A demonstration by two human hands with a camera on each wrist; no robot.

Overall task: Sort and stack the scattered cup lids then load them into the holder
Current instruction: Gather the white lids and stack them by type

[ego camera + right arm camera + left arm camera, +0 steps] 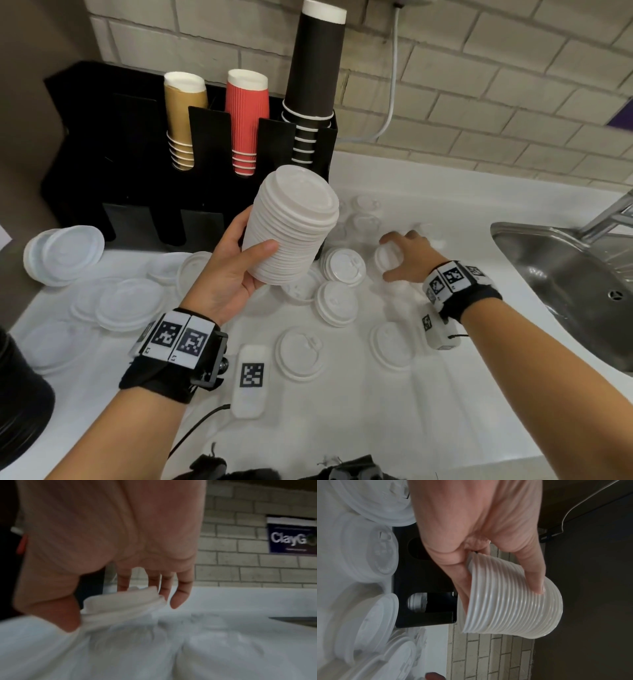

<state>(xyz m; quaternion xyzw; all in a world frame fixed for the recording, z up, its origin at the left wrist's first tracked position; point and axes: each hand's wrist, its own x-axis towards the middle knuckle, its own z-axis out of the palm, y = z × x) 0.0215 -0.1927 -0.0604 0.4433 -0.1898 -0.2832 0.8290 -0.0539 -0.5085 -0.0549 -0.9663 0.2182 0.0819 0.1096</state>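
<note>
My left hand (255, 234) grips a tall stack of white cup lids (294, 222) and holds it tilted in the air in front of the black holder (137, 171). The left wrist view shows my thumb and fingers of that hand (500, 585) wrapped round the ribbed stack (510, 605). My right hand (390, 257) reaches down to the counter and pinches a small white lid (383, 255) between thumb and fingers. In the blurred right wrist view that hand (116, 605) has the lid (123, 604) by its rim. Several loose lids (337, 303) lie scattered on the white counter.
Kraft cups (183, 116), red cups (246, 120) and black cups (313, 85) stand in the holder's back slots. Larger lids (130, 303) and a leaning pile (65, 253) lie at the left. A steel sink (565, 284) is at the right, a dark stack (20, 394) at bottom left.
</note>
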